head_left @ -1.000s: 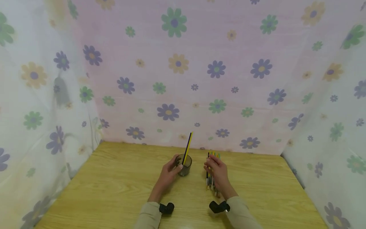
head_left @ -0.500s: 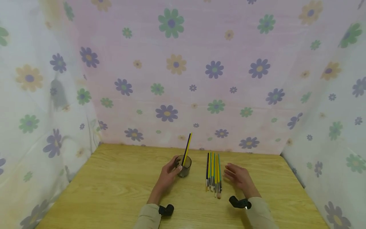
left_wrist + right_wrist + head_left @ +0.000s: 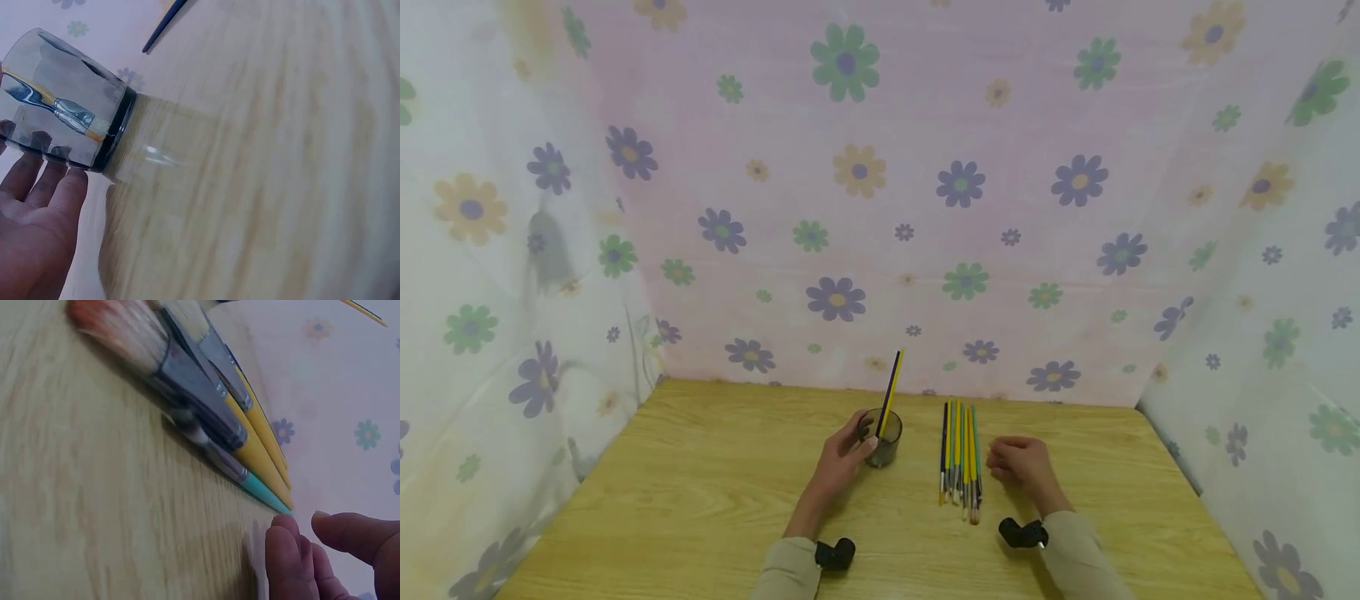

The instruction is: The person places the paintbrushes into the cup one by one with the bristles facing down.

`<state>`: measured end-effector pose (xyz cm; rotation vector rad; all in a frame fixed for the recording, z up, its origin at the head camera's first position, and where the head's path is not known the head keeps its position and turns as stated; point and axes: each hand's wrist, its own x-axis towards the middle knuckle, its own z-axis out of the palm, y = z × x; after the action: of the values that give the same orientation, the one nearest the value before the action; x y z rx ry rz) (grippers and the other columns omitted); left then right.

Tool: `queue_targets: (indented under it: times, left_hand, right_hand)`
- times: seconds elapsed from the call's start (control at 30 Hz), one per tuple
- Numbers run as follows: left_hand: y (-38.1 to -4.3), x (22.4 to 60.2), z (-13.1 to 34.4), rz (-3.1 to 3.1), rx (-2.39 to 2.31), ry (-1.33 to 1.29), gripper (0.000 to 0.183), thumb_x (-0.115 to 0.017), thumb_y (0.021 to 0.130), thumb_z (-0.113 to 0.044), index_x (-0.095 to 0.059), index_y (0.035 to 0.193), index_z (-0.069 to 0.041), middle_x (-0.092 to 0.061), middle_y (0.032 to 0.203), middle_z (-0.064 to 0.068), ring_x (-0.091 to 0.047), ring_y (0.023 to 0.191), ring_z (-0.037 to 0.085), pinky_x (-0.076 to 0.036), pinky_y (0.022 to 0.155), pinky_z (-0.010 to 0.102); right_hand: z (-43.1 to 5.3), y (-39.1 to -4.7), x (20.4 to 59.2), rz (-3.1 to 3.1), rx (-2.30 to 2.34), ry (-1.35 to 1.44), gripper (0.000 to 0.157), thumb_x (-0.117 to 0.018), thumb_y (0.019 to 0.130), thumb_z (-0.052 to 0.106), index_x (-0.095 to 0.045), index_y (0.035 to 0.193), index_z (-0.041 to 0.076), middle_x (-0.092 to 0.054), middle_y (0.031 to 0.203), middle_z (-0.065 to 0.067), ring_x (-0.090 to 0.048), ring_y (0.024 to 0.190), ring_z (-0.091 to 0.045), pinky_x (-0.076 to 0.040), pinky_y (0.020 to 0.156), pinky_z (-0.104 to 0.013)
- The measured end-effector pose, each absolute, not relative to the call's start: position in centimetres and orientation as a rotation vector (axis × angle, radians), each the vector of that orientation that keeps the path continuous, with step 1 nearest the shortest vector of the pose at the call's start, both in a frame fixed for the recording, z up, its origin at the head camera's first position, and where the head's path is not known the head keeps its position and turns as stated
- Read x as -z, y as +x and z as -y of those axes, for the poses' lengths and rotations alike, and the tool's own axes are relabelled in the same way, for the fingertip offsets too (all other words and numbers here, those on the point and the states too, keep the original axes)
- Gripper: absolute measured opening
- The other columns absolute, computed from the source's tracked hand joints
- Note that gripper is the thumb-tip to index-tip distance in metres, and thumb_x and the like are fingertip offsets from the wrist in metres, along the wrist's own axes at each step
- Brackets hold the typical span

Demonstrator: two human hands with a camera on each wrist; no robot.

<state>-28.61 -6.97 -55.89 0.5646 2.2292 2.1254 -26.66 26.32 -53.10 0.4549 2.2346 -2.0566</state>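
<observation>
On my remote feed, the fingers [image 3: 70, 192] of the left hand [image 3: 844, 457] are curling round a clear, dark-tinted cup [image 3: 887, 452], and the thumb is pressing near its rim, so I am recording a firm grip. The right hand [image 3: 1021, 463] is holding nothing: its fingers are bending loosely, and in the right wrist view I am seeing a gap between thumb and fingertips. The cup is sitting left of centre between the hands; whether its base is touching the table [image 3: 715, 467] I cannot tell. Inside it, a dark-handled brush [image 3: 889, 390] and a yellow-handled brush [image 3: 892, 390] are leaning together, handles up and bristles pointing down near the base. Between the cup and the right hand, a row of brushes [image 3: 958, 437] is lying on the table, handles pointing away from the person and bristles towards the person; I am noting dark, yellow and teal handles. The right fingertips are hovering just beside the row, on its right. Further out, both wrists are carrying black camera mounts [image 3: 1022, 533] at the ends of beige sleeves [image 3: 1084, 558]. Behind the wood-grain table, a flower-printed cloth [image 3: 910, 125] is hanging
</observation>
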Motion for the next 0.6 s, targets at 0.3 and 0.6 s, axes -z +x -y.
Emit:
queue_targets:
  times: [0.3,0.6]
  left_hand:
    - [-28.6,55.9,6.9,-2.214,-2.127,0.534,0.061,-0.060,0.104,-0.014,-0.034,0.158,-0.001,-0.045,0.154,0.025,-0.042,0.144,0.042,-0.033,0.118,0.058]
    - [-28.5,55.8,7.0,-2.237,-2.105,0.555,0.062,-0.060,0.104,-0.016,-0.033,0.158,-0.001,-0.045,0.155,0.024,-0.042,0.143,0.042,-0.036,0.116,0.056]
  right_hand:
    - [-24.7,-27.4,52.9,-2.600,1.787,0.417,0.034,-0.074,0.088,0.003,-0.065,0.117,-0.013,-0.071,0.099,-0.023,-0.069,0.071,-0.017,-0.060,0.063,-0.031]
    - [-24.7,-27.3,53.1,-2.741,1.716,0.353,0.031,-0.066,0.083,-0.004,-0.068,0.111,-0.014,-0.072,0.097,-0.024,-0.068,0.070,-0.018,-0.058,0.059,-0.030]
